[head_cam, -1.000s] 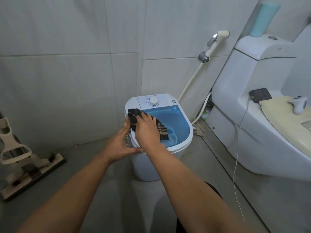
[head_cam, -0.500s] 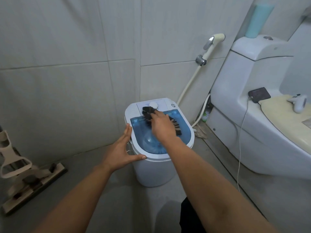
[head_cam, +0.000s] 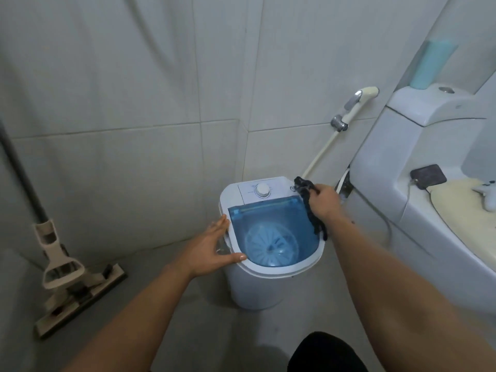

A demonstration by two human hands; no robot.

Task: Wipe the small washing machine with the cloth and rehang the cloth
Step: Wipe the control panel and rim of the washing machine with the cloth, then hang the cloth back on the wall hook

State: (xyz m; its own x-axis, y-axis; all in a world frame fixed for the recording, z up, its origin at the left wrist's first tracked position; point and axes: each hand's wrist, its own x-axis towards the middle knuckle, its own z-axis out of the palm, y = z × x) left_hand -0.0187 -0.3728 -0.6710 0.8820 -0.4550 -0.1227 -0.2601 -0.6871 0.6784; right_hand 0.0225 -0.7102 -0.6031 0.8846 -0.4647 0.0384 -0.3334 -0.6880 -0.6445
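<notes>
The small washing machine [head_cam: 255,285] is a white tub with a clear blue lid and a white dial, standing on the floor in the room's corner. My left hand [head_cam: 214,248] lies flat against its left rim, fingers spread, holding nothing. My right hand [head_cam: 323,201] grips a dark striped cloth [head_cam: 312,213] at the machine's back right corner. The cloth trails from the control panel down along the right rim.
A toilet [head_cam: 418,210] stands close on the right with a dark device [head_cam: 428,175] and a cable on its ledge. A bidet sprayer [head_cam: 357,103] hangs on the wall behind. A mop [head_cam: 67,275] leans at the left. Grey tiled floor lies in front.
My right hand has swept the cloth from the lid's front left, across the lid, to the back right corner. My left hand has stayed on the left rim.
</notes>
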